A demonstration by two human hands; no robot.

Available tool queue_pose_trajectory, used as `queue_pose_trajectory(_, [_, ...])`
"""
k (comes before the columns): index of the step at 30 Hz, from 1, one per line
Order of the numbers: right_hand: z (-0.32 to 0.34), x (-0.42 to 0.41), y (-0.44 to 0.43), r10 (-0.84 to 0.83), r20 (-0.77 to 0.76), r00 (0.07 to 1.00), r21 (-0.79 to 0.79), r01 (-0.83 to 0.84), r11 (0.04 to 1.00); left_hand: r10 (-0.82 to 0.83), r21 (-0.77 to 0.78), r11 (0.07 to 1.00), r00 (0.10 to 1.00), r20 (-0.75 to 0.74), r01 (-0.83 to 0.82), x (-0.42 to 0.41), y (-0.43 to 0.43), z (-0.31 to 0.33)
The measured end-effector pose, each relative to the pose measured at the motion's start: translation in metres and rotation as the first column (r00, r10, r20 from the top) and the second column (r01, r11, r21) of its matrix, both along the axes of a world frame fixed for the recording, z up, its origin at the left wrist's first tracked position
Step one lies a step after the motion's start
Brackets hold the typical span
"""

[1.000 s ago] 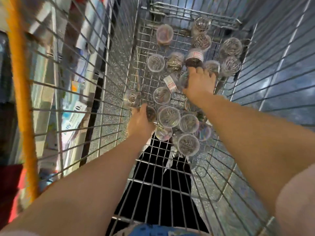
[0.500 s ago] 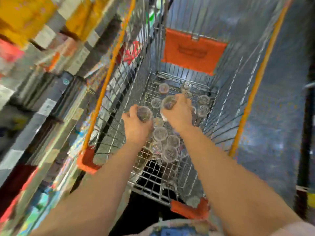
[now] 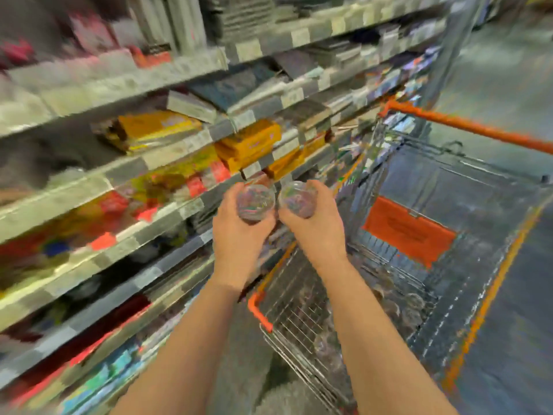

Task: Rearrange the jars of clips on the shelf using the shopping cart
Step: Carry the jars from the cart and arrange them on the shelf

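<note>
The left hand (image 3: 239, 235) grips a clear jar of clips (image 3: 255, 202) from below, with its fingers curled round the side and the lid facing up toward the camera. The right hand (image 3: 314, 232) grips a second jar (image 3: 297, 199) the same way. The two jars are just beside each other, held up in front of the shelves (image 3: 167, 211) and above the left rim of the shopping cart (image 3: 299, 310). Other jars (image 3: 413, 304) lie blurred on the cart's wire floor. An orange flap (image 3: 410, 232) hangs on its far wall. Yellow packs (image 3: 248, 142) sit on a shelf beyond the hands.
</note>
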State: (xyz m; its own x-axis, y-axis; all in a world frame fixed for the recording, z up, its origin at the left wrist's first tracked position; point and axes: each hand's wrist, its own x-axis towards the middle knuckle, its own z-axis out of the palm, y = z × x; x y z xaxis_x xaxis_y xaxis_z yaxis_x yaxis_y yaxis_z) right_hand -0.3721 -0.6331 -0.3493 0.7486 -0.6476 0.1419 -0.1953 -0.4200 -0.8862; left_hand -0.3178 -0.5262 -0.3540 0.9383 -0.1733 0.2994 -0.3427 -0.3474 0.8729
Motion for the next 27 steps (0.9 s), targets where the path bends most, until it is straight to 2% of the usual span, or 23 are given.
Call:
queue_pose_trajectory(5, [0.060,0.040,0.087,0.222,0.089,0.971,-0.009,-0.222,0.975,0.176,-0.095,0.981,0.982,0.070,-0.169,0.031,0.099,0.059])
queue_pose_trajectory(10, [0.114,0.083,0.188,0.403,0.191,0.895,-0.048,-0.401,0.915,0.309,-0.158,0.945,0.939,0.147,-0.287,0.061,0.211,0.112])
queue_pose_trajectory(17, [0.179,0.143,0.307,0.567,0.278,0.775,-0.171,-0.541,0.824,0.432,-0.134,0.902,0.859,0.276,-0.410,0.096,0.351,0.178])
queue_pose_trajectory(22, [0.218,0.189,0.361,0.697,0.310,0.647,-0.164,-0.686,0.709,0.508,-0.071,0.853,0.790,0.344,-0.518,0.116,0.412,0.217])
queue_pose_trajectory(27, [0.254,0.238,0.385,0.822,0.282,0.495,-0.238,-0.794,0.560,0.579,-0.046,0.790,0.719,0.384,-0.611,0.139,0.447,0.251])
